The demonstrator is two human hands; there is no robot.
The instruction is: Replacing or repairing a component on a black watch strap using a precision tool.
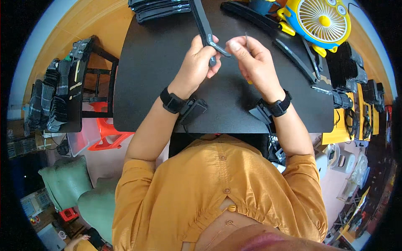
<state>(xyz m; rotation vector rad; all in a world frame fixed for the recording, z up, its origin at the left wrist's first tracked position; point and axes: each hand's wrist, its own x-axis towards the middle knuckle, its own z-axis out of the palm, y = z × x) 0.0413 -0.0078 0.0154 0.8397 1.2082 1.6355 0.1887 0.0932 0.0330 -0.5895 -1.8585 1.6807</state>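
Observation:
My left hand (196,62) is closed around a long, narrow black plastic part (202,23) with a bent, hinged-looking end, raised above the dark table (155,83). A short arm of this part angles toward my right hand. Just to the right, my right hand (256,60) is closed in a pinch on a thin tool (247,39); a slim greyish tip shows above the fingers, and a bit of yellow peeks out beneath the palm. Its exact kind is hidden by the fingers. The two hands are close together, the right fingertips near the part's short arm.
A blue and yellow fan (324,21) stands at the far right. Near it lie loose black strips (295,60). Stacked black parts (161,10) sit at the far left edge, and more bundles (48,94) lie on a side stand. A green chair (67,182) is at lower left.

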